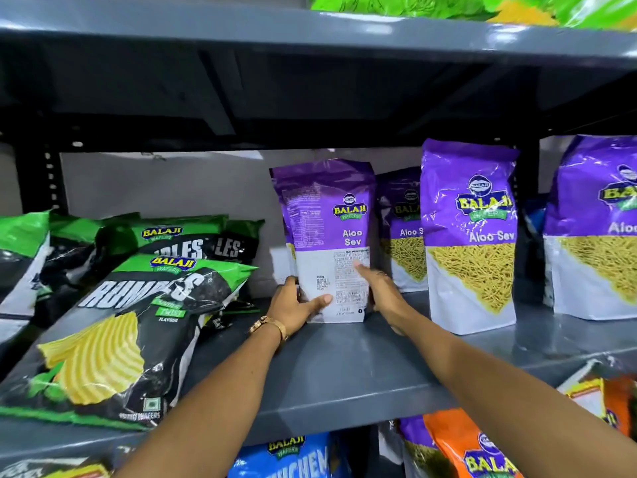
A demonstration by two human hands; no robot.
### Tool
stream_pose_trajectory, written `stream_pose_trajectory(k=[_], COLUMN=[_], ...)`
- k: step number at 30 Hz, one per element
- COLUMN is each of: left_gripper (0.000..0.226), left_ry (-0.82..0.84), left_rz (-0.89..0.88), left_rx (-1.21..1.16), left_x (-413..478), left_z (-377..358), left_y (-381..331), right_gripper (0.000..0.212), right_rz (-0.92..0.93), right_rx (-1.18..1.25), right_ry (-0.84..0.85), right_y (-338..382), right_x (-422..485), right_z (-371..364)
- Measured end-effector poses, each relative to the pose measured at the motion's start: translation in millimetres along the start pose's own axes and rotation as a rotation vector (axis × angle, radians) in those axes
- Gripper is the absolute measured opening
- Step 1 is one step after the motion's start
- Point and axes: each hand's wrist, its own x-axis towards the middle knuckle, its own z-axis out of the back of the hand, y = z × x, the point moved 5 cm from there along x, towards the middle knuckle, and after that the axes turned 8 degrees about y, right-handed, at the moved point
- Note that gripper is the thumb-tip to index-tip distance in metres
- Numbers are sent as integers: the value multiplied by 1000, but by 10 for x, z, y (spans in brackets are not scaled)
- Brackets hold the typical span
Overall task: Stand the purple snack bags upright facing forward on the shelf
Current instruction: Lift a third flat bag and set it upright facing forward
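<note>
Grey shelf (344,367), left hand (293,308), right hand (382,291) gripping upright purple bag (327,219)

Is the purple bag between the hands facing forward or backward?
Backward: the held Aloo Sev bag shows its printed back panel, unlike the neighbouring bag.

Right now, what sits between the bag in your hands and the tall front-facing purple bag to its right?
In the head view, another purple Aloo Sev bag stands further back between the held bag and the tall bag, partly hidden by both.

Purple-white snack bags (468,232); green-black chip bags (138,326); grey shelf (344,374).
</note>
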Motion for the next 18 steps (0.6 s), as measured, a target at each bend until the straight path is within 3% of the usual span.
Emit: stream_pose_trajectory(k=[1,3,5,8,12,15,18], left_gripper=[61,56,44,8,53,68,86], left_ry=[2,-35,-131,-286,-224,-123,-94], left_rz=[26,70,97,55,-5,11,36], left_rx=[-56,-131,-126,-170,-283,-287,-364], left_x=[-4,5,14,-52,-148,-160,-107], left_z=[17,76,159,229,106,29,37], left_y=[44,123,170,64,-148,-174,-123], right_gripper=[72,71,61,64,53,49,59], right_rz=[-28,-35,3,96,163,248,337], right_rx=[-13,-1,8,-109,-77,-117,-254], right_ry=[-83,-215,-228,-210,-220,-107,-25], right_y=[-18,-24,33,77,148,225,256], right_x=[-20,-41,-105,-154,-182,-233,-271], right_z=[60,176,189,129,103,-24,-203])
